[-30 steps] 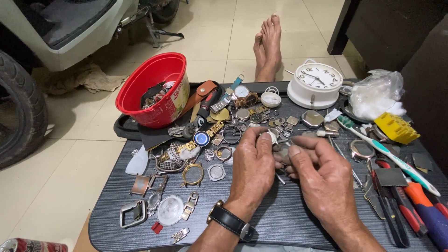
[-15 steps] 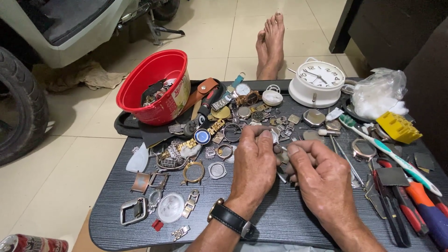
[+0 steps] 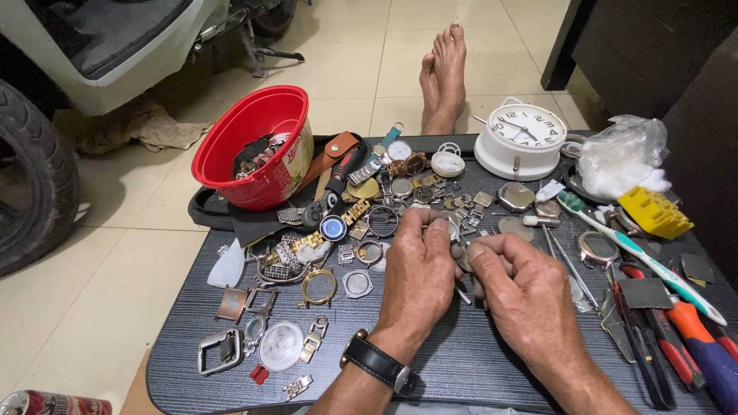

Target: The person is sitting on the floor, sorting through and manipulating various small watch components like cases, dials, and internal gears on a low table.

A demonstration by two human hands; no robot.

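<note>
The left hand (image 3: 419, 269) and right hand (image 3: 523, 288) meet mid-table (image 3: 477, 369), fingertips pinched together on a small watch part (image 3: 455, 230). A red bowl (image 3: 257, 146) stands far left, a white alarm clock (image 3: 521, 138) far right.

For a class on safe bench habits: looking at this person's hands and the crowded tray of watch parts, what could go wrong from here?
1. The small watch part pinched between the left hand and right hand could slip and vanish among the loose cases and links.
2. The red bowl sits tilted at the table's edge and might tip if bumped.
3. The screwdrivers beside the right hand could roll off.
</note>
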